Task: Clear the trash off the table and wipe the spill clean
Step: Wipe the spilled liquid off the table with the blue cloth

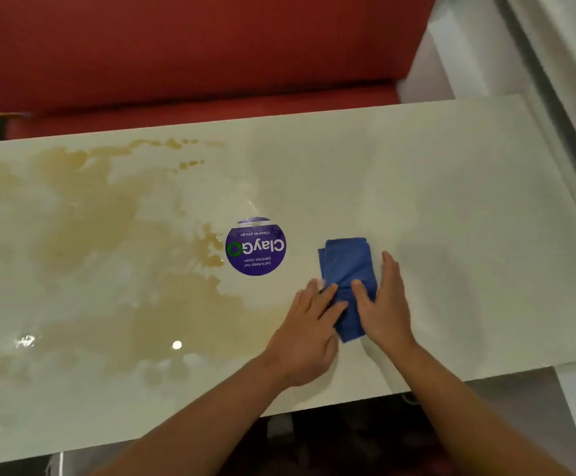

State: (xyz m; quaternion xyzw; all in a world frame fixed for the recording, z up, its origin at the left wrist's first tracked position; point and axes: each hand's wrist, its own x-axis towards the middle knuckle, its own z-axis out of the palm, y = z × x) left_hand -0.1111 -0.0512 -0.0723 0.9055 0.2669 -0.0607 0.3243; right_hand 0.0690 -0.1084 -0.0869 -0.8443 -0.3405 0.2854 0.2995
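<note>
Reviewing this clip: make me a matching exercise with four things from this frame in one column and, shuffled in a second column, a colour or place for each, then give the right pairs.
Things:
1. folded cloth
2. spill
3. round sticker
4. bench seat

Descriptions:
A. red, beyond the table's far edge
B. blue, under both hands' fingers
C. brownish, spread over the table's left part
D. purple, stuck on the table between spill and cloth

Pairs: 1-B, 2-C, 3-D, 4-A

The left hand and the right hand lie flat on the cloth's near end.
</note>
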